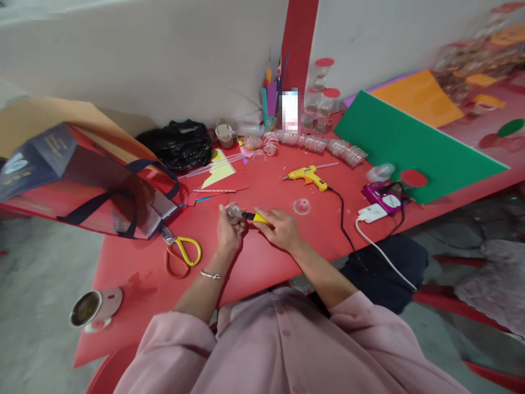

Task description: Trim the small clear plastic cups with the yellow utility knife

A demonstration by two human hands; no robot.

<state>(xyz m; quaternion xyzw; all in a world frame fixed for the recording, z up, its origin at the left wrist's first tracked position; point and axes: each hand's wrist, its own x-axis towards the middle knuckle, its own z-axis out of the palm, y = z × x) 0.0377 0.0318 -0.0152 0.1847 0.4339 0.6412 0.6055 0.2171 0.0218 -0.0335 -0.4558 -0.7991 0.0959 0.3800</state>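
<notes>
My left hand is closed around a small clear plastic piece, perhaps a cup or lid; the fingers partly cover it. My right hand grips a yellow and black utility knife, its front end pointing left against the clear piece. To the right of my hands lies a round clear plastic lid on the red table. Behind it rests a yellow hot glue gun with a black cord. Large scissors with red and yellow handles lie left of my left wrist.
A mug of dark liquid stands at the front left edge. A large bag leans at the left, near a black plastic bag. Stacked clear cups line the back. At the right are a green board and a purple power strip.
</notes>
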